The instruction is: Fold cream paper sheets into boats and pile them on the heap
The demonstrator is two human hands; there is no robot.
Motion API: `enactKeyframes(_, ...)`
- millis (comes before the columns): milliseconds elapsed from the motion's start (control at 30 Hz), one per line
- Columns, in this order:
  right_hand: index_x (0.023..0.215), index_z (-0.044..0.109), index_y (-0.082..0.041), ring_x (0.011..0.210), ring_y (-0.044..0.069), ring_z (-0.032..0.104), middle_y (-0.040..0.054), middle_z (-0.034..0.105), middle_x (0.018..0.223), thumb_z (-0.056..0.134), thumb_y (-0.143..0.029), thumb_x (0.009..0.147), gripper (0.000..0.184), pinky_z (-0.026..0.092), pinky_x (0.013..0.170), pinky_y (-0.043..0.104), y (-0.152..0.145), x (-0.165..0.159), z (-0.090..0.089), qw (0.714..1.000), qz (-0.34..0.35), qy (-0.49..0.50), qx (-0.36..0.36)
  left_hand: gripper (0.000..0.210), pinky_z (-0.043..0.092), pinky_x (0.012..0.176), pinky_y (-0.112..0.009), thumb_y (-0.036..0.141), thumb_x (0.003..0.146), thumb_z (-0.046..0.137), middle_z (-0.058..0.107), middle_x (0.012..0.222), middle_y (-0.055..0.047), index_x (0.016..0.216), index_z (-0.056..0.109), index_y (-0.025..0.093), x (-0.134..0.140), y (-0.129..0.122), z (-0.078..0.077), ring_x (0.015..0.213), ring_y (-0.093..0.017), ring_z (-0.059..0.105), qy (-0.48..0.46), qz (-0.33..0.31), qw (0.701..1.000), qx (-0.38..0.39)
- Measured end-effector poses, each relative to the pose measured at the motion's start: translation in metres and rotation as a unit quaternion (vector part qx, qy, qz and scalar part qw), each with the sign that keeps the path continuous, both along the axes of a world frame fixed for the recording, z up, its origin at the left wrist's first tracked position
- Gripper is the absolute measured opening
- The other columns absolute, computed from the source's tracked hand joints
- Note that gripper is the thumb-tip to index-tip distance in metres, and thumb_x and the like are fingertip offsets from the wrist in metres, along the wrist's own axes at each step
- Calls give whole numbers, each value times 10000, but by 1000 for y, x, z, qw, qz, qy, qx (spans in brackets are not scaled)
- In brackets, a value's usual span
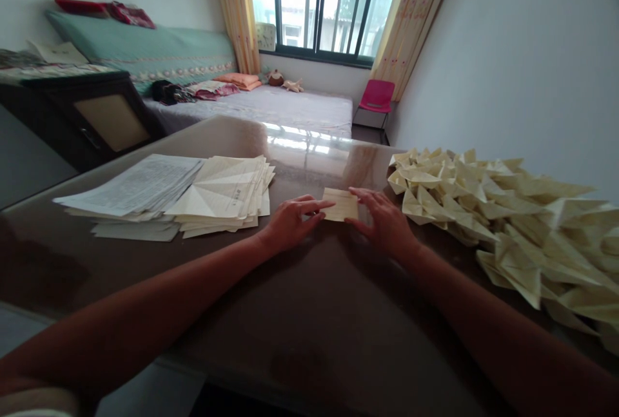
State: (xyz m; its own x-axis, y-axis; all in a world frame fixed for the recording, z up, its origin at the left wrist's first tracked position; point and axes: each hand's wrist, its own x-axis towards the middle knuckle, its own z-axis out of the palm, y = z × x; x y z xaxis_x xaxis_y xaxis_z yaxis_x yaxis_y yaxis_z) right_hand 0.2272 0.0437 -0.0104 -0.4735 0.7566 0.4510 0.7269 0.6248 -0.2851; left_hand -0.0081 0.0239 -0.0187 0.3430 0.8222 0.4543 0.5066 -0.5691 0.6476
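Note:
A small folded sheet of cream paper [341, 205], roughly square, lies on the brown table in front of me. Its left edge is between the thumb and index finger of my left hand [296, 218], which are closed on it, with the index finger reaching over the top. My right hand [384, 220] grips the right side, fingers at the far corner and thumb at the near corner. Faint lines run across the paper's face. The undersides of both hands are hidden.
Left of my hands lie a stack of creased cream sheets [225, 194] and a stack of printed white paper [135, 185]. A large heap of folded cream paper pieces [483, 204] covers the table's right side. Beyond the glossy table [290, 320] stand a bed [300, 107] and a pink chair [377, 95].

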Motion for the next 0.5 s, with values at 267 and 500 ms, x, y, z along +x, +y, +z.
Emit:
enactKeyframes(267, 1426, 276, -176, 853, 224, 663, 89, 702, 991, 574, -474, 848, 715, 541, 713, 350, 4, -5, 4, 918, 24, 304, -253, 380, 573, 647, -258, 366, 851, 593, 644, 937, -46, 1158, 649, 150, 5, -5, 8, 679, -106, 619, -196, -18, 969, -146)
enactKeyframes(500, 1310, 423, -146, 653, 179, 644, 62, 707, 820, 611, -421, 814, 597, 473, 523, 256, 5, -6, -4, 891, -27, 304, -337, 310, 516, 796, -294, 280, 896, 526, 602, 1019, -61, 1184, 641, 270, -5, -7, 2, 901, -161, 575, 107, 30, 989, 94)
